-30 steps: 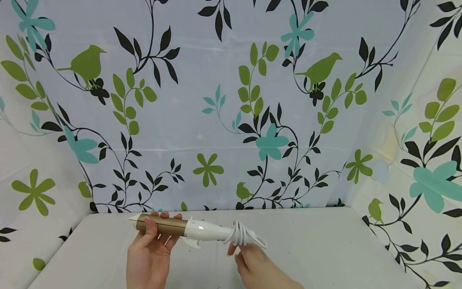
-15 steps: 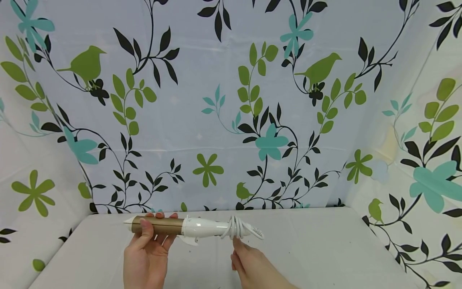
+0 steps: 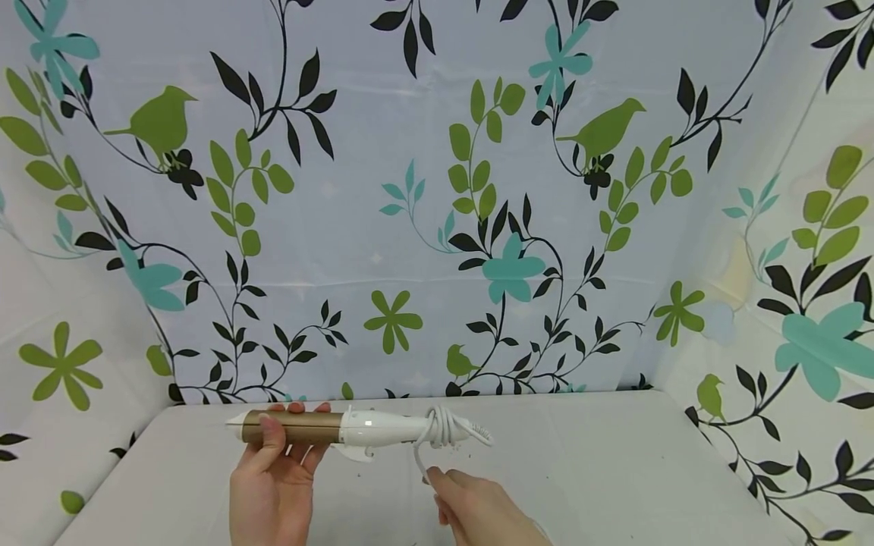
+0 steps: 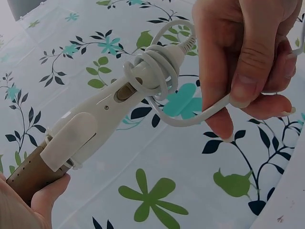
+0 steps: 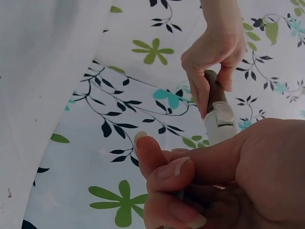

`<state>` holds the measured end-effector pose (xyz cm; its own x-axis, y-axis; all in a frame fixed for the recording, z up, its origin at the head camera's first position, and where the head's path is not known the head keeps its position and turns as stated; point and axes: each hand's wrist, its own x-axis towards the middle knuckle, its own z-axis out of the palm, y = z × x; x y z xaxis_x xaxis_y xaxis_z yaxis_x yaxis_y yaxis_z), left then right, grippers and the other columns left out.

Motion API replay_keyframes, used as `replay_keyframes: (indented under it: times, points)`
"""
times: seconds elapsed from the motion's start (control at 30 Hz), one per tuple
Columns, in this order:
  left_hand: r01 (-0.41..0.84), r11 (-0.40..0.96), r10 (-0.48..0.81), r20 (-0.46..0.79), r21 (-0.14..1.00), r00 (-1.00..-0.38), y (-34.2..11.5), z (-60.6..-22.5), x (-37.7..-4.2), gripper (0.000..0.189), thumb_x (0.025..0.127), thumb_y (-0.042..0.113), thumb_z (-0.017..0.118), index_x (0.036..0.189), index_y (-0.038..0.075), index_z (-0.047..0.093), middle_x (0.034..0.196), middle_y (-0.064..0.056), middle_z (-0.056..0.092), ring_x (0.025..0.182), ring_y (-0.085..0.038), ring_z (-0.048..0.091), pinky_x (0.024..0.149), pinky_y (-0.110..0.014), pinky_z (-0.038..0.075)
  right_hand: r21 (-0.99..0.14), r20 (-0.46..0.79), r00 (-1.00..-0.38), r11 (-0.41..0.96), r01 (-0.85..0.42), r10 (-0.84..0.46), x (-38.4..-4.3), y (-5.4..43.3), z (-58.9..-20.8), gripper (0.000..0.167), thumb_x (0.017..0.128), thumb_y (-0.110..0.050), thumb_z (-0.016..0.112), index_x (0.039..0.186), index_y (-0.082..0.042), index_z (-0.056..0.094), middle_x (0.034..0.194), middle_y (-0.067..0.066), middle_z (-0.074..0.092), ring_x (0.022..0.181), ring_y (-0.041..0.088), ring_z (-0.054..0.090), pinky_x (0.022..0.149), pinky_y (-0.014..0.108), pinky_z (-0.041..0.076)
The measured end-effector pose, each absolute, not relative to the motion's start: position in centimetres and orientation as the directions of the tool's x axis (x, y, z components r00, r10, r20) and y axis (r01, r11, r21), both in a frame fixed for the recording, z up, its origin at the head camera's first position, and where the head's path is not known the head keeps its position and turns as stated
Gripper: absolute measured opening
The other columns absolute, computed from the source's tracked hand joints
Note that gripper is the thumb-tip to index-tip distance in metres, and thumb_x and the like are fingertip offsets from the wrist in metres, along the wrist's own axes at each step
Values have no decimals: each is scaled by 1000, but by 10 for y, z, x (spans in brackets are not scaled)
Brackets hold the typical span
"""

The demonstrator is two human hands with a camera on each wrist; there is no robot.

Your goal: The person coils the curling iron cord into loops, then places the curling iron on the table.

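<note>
You've got one curling iron (image 3: 358, 429) in play, held up over the table (image 3: 601, 470), about level, its one white tip (image 3: 235, 426) toward your left and the cord end toward your right. Two hands on the job. Your left hand (image 3: 273, 485) is clamped on the one brown barrel (image 3: 309, 428): thumb on the near side, three fingertips showing over the far edge. Your right hand (image 3: 481, 504) has thumb and forefinger together, pinching the one white cord (image 4: 178, 122); its other fingers are curled in. That cord wraps the white handle (image 4: 93, 119) near its end in several turns; they overlap, can't give you an exact count. One strand drops from the wrap to your right fingers, and more cord shows past that hand in the left wrist view. Same view gives you one brown button (image 4: 125, 92) on the handle, just beside the wrap, and one pale lever (image 4: 70, 139) where handle meets barrel. Behind it all, printed cloth (image 3: 341, 189): in the head view count four green birds, two big and two small, and three whole green flowers.
</note>
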<state>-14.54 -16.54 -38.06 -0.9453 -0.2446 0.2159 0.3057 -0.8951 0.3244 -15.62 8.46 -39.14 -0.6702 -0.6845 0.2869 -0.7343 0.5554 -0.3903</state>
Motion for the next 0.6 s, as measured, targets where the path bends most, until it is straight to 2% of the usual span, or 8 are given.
replay_keyframes:
  times: [0.13,0.23,0.3,0.4,0.53,0.6]
  points:
    - [307,-895,-242,226,324,-944,-166,-381,-146,20,106,14,41,110,4,57,104,-11,62,105,-38,70,94,-46,59,-320,350,-628,542,-777,-695,-155,87,-391,23,87,5,68,104,-8,61,70,-11,48,59,-7,35,52,2,33]
    - [306,-893,-240,226,330,-944,-166,-381,-146,20,106,14,41,111,4,57,105,-10,62,105,-38,70,94,-46,59,-284,395,-596,524,-803,-699,-152,90,-389,10,94,-17,68,101,-11,63,71,-11,47,60,-8,34,52,1,31]
    - [304,-894,-240,220,330,-945,-166,-381,-146,19,106,14,41,111,5,57,105,-10,61,106,-38,69,95,-46,59,-252,422,-577,521,-816,-699,-151,92,-388,20,98,-31,64,101,-12,65,73,-11,48,61,-8,34,52,0,30]
    - [301,-898,-247,199,321,-948,-166,-381,-146,18,105,14,42,112,5,56,105,-10,61,105,-38,69,94,-46,59,-228,443,-573,532,-816,-689,-148,94,-385,39,97,-51,59,103,-14,67,76,-12,48,63,-8,33,54,-1,29]
    - [301,-904,-259,172,303,-950,-167,-381,-146,16,105,14,43,112,5,55,105,-11,61,105,-39,69,94,-48,59,-181,494,-549,538,-824,-674,-145,94,-382,40,97,-54,58,100,-15,67,76,-13,46,64,-7,31,54,-1,27]
    - [304,-903,-264,166,303,-950,-166,-381,-146,16,105,14,43,112,5,55,105,-11,61,105,-39,69,93,-48,59,-170,517,-536,533,-829,-668,-144,93,-381,36,99,-50,57,99,-15,66,77,-13,46,64,-7,31,54,-1,26]
